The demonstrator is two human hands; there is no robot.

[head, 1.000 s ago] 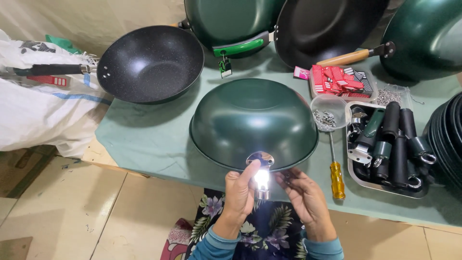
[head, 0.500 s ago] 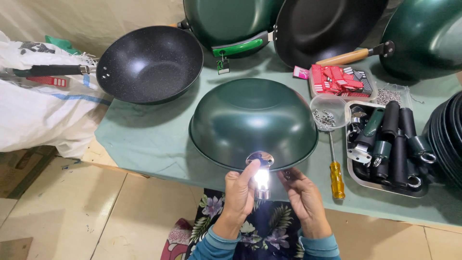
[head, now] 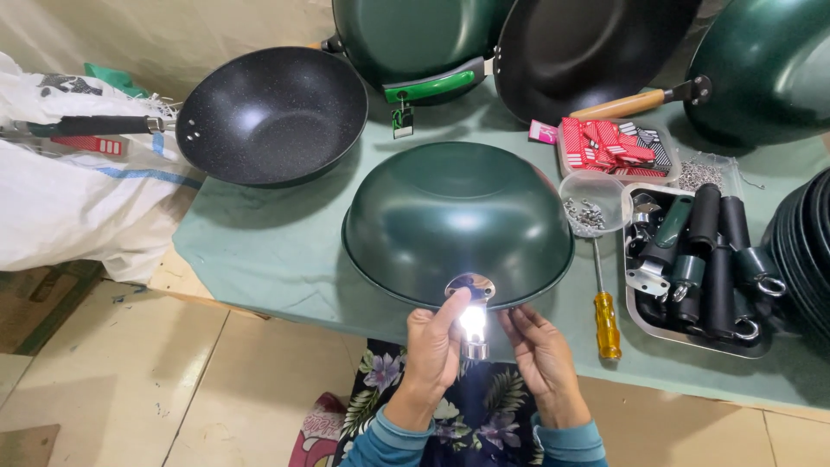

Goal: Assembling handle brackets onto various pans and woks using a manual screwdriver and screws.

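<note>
Left grip: the left hand (head: 434, 346) has thumb and fingers clamped on a shiny metal handle bracket (head: 473, 324), pressing it to the rim of the green wok.
Right grip: the right hand (head: 538, 350) has its fingers curled loosely, fingertips touching the bracket's right side; whether they pinch it I cannot tell.
Bracket: at 6 o'clock on the wok's rim, glaring bright, its socket end pointing toward the person.
Green wok (head: 456, 220): upside down at the middle of the tabletop (head: 268, 251), which carries a pale green cloth.
3 o'clock of the wok: a yellow-handled screwdriver (head: 605, 316), a small clear cup of screws (head: 593, 203), then a metal tray (head: 696, 333) of dark handles.
1 o'clock: a clear box of red packets (head: 605, 147).
10 o'clock: a black speckled wok (head: 272, 112), open side up, its handle pointing to 9 o'clock.
12 o'clock: more woks (head: 415, 35) leaning at the back.
</note>
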